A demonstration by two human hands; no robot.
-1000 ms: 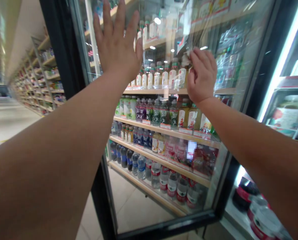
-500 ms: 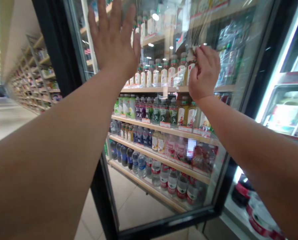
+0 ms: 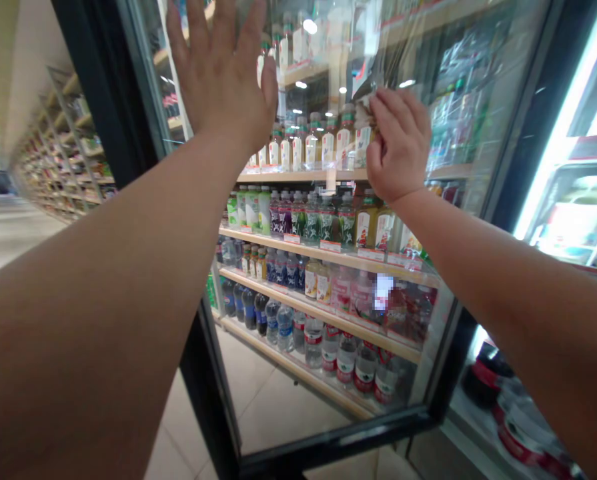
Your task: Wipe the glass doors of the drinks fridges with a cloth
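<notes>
A glass door [image 3: 298, 420] with a black frame stands before me, and drink bottles show through its pane. My left hand [image 3: 223, 80] is open, palm toward the upper left of the pane, fingers spread; the fingertips reach the top of the view. Farther right, my right hand [image 3: 401, 143] is closed, its fingers bunched around a crumpled whitish wipe [image 3: 364, 110] against the glass. I cannot tell whether the wipe is paper or cloth. Streaks and reflections lie on the pane above this hand.
Behind the glass, wooden-edged shelves [image 3: 303, 250] carry several rows of bottles. A lit cooler [image 3: 573, 220] with more bottles is at the right. On the left, long store shelves [image 3: 73, 147] run back beside a pale tiled floor [image 3: 23, 233].
My right hand has slid a little to the left across the pane with the wipe. My left hand stays spread at the glass, slightly farther left and higher in view.
</notes>
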